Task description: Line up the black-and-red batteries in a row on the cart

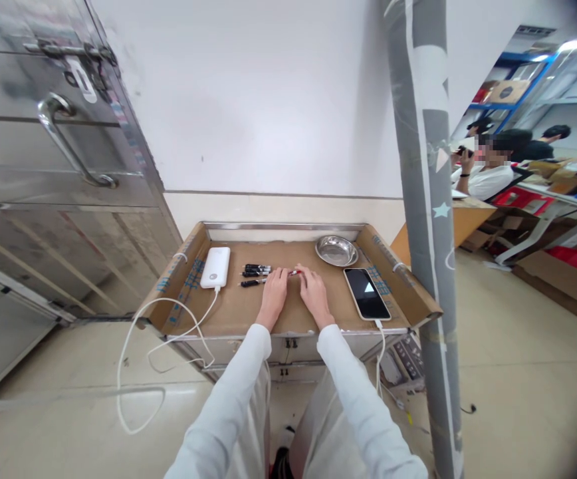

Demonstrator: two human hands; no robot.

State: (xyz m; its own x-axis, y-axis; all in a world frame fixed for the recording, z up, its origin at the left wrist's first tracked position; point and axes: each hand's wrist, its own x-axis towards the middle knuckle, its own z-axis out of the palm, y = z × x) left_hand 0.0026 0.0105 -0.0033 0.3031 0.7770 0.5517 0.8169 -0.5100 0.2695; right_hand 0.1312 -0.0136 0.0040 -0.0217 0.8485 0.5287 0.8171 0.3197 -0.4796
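Observation:
Several black pens (256,270) lie side by side on the cardboard-covered table top (293,322), left of centre. Below them another black pen (251,283) points toward my left hand (275,291), its right end hidden by the fingers. My right hand (313,293) is just to the right, fingers closed at a small red-and-white pen (294,272) that shows between both hands. My left fingers are pressed together beside that pen's left end; what they hold is hidden.
A white power bank (215,267) with a cable lies at the left. At the right are a round metal dish (337,251) and a phone (367,293) with a cable. A wrapped pole (431,199) stands beside the table; people sit beyond it.

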